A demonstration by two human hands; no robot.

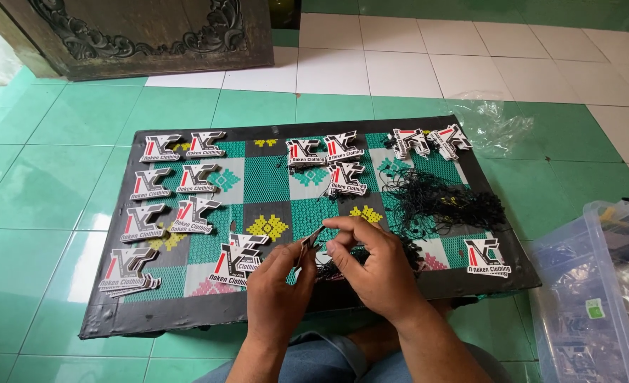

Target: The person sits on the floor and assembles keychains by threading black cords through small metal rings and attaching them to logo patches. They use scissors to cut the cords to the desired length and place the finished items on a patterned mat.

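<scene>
Left hand [275, 287] pinches a cardboard tag [310, 241] edge-on above the patterned board [272, 177]; right hand [371, 262] grips the tag's top with fingertips. Black strings [442, 202] piled right, tag stacks [169, 206] left.

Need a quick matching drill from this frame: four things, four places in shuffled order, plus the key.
Things:
1. tag being worked on
2. tangle of black strings
3. clear plastic bin
4. carved dark wooden panel

Places:
A. top left, standing on the floor beyond the board
B. pinched between left hand and right hand
C. on the right part of the patterned board
D. on the floor at the right edge of view

Pairs: 1-B, 2-C, 3-D, 4-A
</scene>
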